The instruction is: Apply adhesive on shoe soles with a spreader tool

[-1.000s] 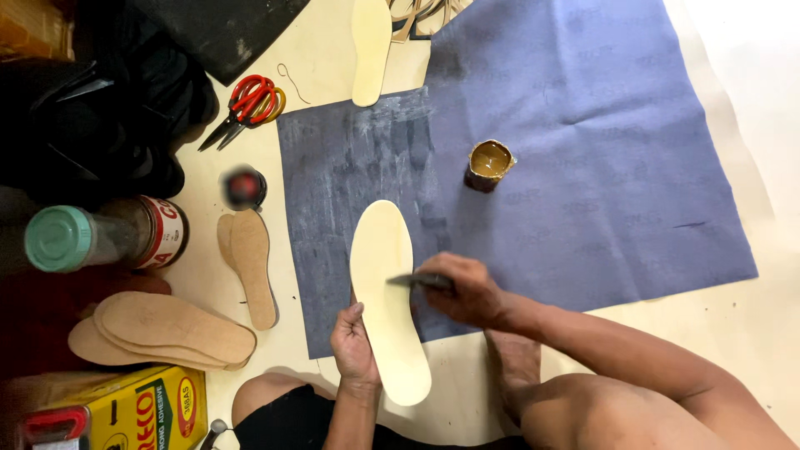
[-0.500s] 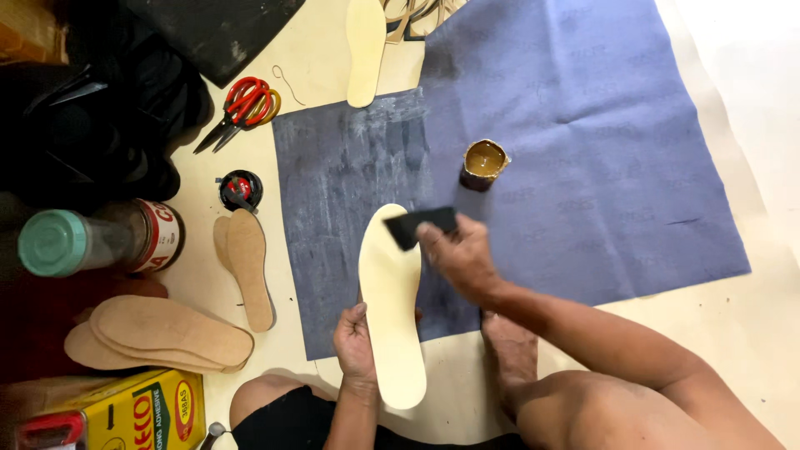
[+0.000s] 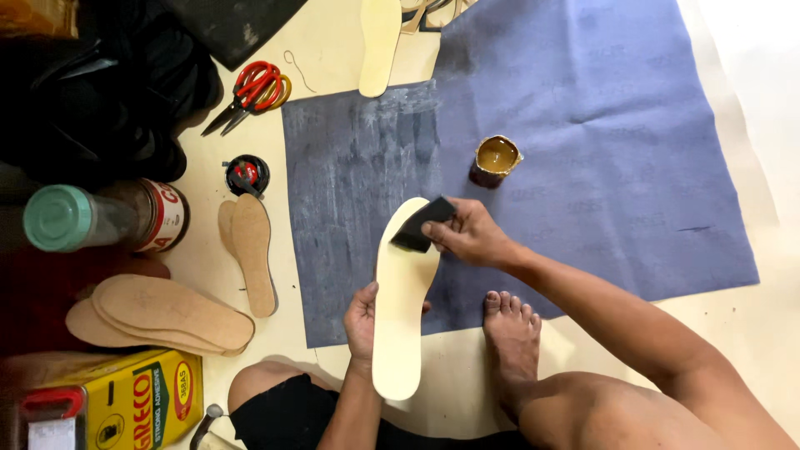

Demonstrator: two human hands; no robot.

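Moved up along the pale insole [image 3: 404,300], the dark spreading pad [image 3: 423,223] is now pressed near the toe end, having sat at mid-length a second earlier.

On the blue sheet [image 3: 600,125], the insole is laid lengthwise from 12 to 6 o'clock, its heel off the sheet. It is steadied at 9 o'clock by the left hand [image 3: 361,319], fingers tucked under its edge and mostly hidden. The pad is pinched by the right hand [image 3: 471,236], fingers pressed together. Coating appears to be reaching the toe. At 1 o'clock a small glue cup [image 3: 495,158] is set. Wet glue on the insole cannot be made out.
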